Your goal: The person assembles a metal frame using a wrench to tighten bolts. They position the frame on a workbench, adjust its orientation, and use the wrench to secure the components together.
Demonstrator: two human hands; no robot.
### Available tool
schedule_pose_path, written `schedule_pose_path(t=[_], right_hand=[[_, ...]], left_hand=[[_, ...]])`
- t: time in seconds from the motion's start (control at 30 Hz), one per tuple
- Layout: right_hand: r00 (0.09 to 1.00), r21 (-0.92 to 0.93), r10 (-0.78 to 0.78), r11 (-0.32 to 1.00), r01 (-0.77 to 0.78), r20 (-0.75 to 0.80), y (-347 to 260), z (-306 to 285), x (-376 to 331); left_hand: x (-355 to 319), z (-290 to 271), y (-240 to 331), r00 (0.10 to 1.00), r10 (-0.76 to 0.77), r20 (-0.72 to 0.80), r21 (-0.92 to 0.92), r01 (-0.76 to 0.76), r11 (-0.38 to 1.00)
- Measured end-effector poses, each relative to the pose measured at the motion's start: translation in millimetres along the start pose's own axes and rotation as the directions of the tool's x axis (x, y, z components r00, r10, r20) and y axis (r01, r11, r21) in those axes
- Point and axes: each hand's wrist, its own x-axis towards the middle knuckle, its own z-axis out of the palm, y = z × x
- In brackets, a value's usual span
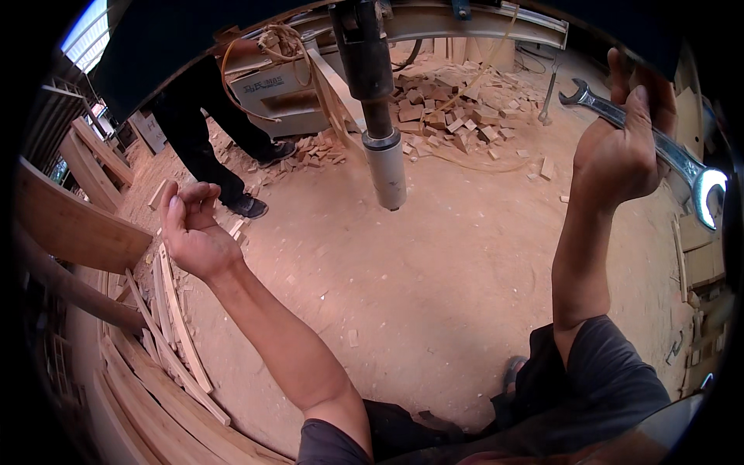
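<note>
My right hand (620, 155), raised on the right, holds a shiny double open-ended wrench (678, 155) tilted across the palm under the thumb. Its fingers reach up to the dark underside of a machine (604, 39), where I cannot tell whether they touch it. My left hand (200, 236) is up on the left, fingers loosely curled and apart from the thumb, with nothing visible in it. Between the hands, a black metal spindle (377, 116) hangs from the machine, with a pale grey cylinder (385, 174) on its lower end, well above the floor.
Another person's dark trouser legs (205, 132) stand behind my left hand. A heap of wood offcuts (457, 108) lies beyond the spindle. Long boards (155, 387) and a large plank (77, 221) line the left side. An orange hose (229, 74) loops by a pale box (283, 101).
</note>
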Motion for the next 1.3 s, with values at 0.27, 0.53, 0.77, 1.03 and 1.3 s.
schedule_pose_path(t=[0.27,0.53,0.77,1.03,1.3], right_hand=[[0.993,0.032,0.101,0.994,-0.103,0.054,-14,-6,8],[0.997,0.158,0.060,0.985,-0.068,0.055,-9,-4,8],[0.999,0.173,0.035,0.984,-0.034,-0.008,0,-9,29],[0.793,0.566,0.604,0.626,-0.536,0.083,53,-66,53],[0.539,0.760,0.665,-0.066,-0.647,0.517,73,-68,74]], left_hand=[[-3,2,11,0.999,0.002,0.041,-0.011,-0.002,1.000],[-4,3,27,0.999,0.017,0.052,-0.024,-0.016,1.000],[-20,45,55,0.996,0.068,0.066,-0.002,-0.068,0.998],[3,137,112,0.948,0.293,0.125,0.323,-0.318,0.891],[30,164,121,0.488,0.638,0.596,0.626,-0.779,0.012]])
